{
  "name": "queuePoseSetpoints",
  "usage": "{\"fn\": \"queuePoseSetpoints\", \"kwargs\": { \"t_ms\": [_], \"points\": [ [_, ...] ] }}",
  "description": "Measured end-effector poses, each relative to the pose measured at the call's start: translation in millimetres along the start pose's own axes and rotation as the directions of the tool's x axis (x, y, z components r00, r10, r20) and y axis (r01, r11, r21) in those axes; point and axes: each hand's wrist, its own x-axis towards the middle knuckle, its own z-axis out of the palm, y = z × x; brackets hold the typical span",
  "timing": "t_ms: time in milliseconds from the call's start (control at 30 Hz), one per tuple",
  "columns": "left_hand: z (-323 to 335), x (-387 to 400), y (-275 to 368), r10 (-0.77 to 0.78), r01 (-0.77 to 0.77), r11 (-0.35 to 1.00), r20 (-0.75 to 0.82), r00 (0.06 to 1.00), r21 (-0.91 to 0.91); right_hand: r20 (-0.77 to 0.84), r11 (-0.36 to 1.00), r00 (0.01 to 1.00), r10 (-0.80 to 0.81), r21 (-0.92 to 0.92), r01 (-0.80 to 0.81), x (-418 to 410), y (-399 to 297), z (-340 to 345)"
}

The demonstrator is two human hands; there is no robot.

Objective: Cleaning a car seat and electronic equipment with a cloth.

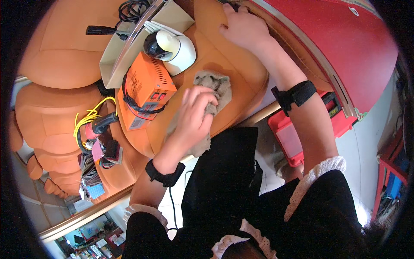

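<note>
My left hand (195, 113) is closed around a crumpled grey-beige cloth (221, 87), pressing it onto an orange leather-like upholstered seat (241, 77). Part of the cloth hangs out below the wrist, near the seat's front edge. Farther up, my right hand (247, 29) rests on the same upholstery with fingers apart, beside a dark gap at its far edge; its fingertips are partly lost in shadow. Left of the cloth stands an orange electrical box (145, 90) with red switches and a black cable looped around it. Behind that is a white container with a black rounded top (179, 51).
A beige open box (111, 69) and black cable (132, 11) lie at upper left. Yellow cable (85, 119), a black-handled tool (105, 123) and material swatches (111, 152) lie left. A red panel (339, 42) rises at right above a red plastic case (288, 139).
</note>
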Motion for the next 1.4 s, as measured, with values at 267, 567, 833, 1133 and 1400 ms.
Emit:
{"fn": "queuePoseSetpoints", "kwargs": {
  "t_ms": [267, 567, 833, 1133, 1400],
  "points": [
    [18.6, 33.6, -0.2, 0.049, -0.049, 0.999, -0.006, 0.999, -0.010, -0.011, 1.000, 1.000, -0.018, 0.000, 0.018, -1.4, 0.8, -0.7],
    [16.0, 14.6, -2.7, 0.020, -0.023, 0.999, -0.065, 0.998, -0.044, -0.016, 1.000, 1.000, -0.016, 0.011, 0.016, -5.7, -1.1, -7.4],
    [-3.1, -30.5, 0.4, -0.040, 0.039, 0.999, 0.039, 0.998, 0.002, -0.023, 1.000, 1.000, -0.018, -0.025, 0.017, -8.7, -3.5, -10.1],
    [-27.8, -90.7, -15.1, -0.120, 0.121, 0.990, -0.020, 0.993, 0.075, 0.019, 1.000, 1.000, -0.004, -0.013, 0.004, -8.1, -1.5, -10.2],
    [-66.6, -160.0, -35.6, -0.315, 0.336, 0.906, -0.119, 0.942, 0.259, -0.018, 1.000, 0.999, -0.030, -0.007, 0.030, -7.3, -0.6, -6.5]
  ]
}}
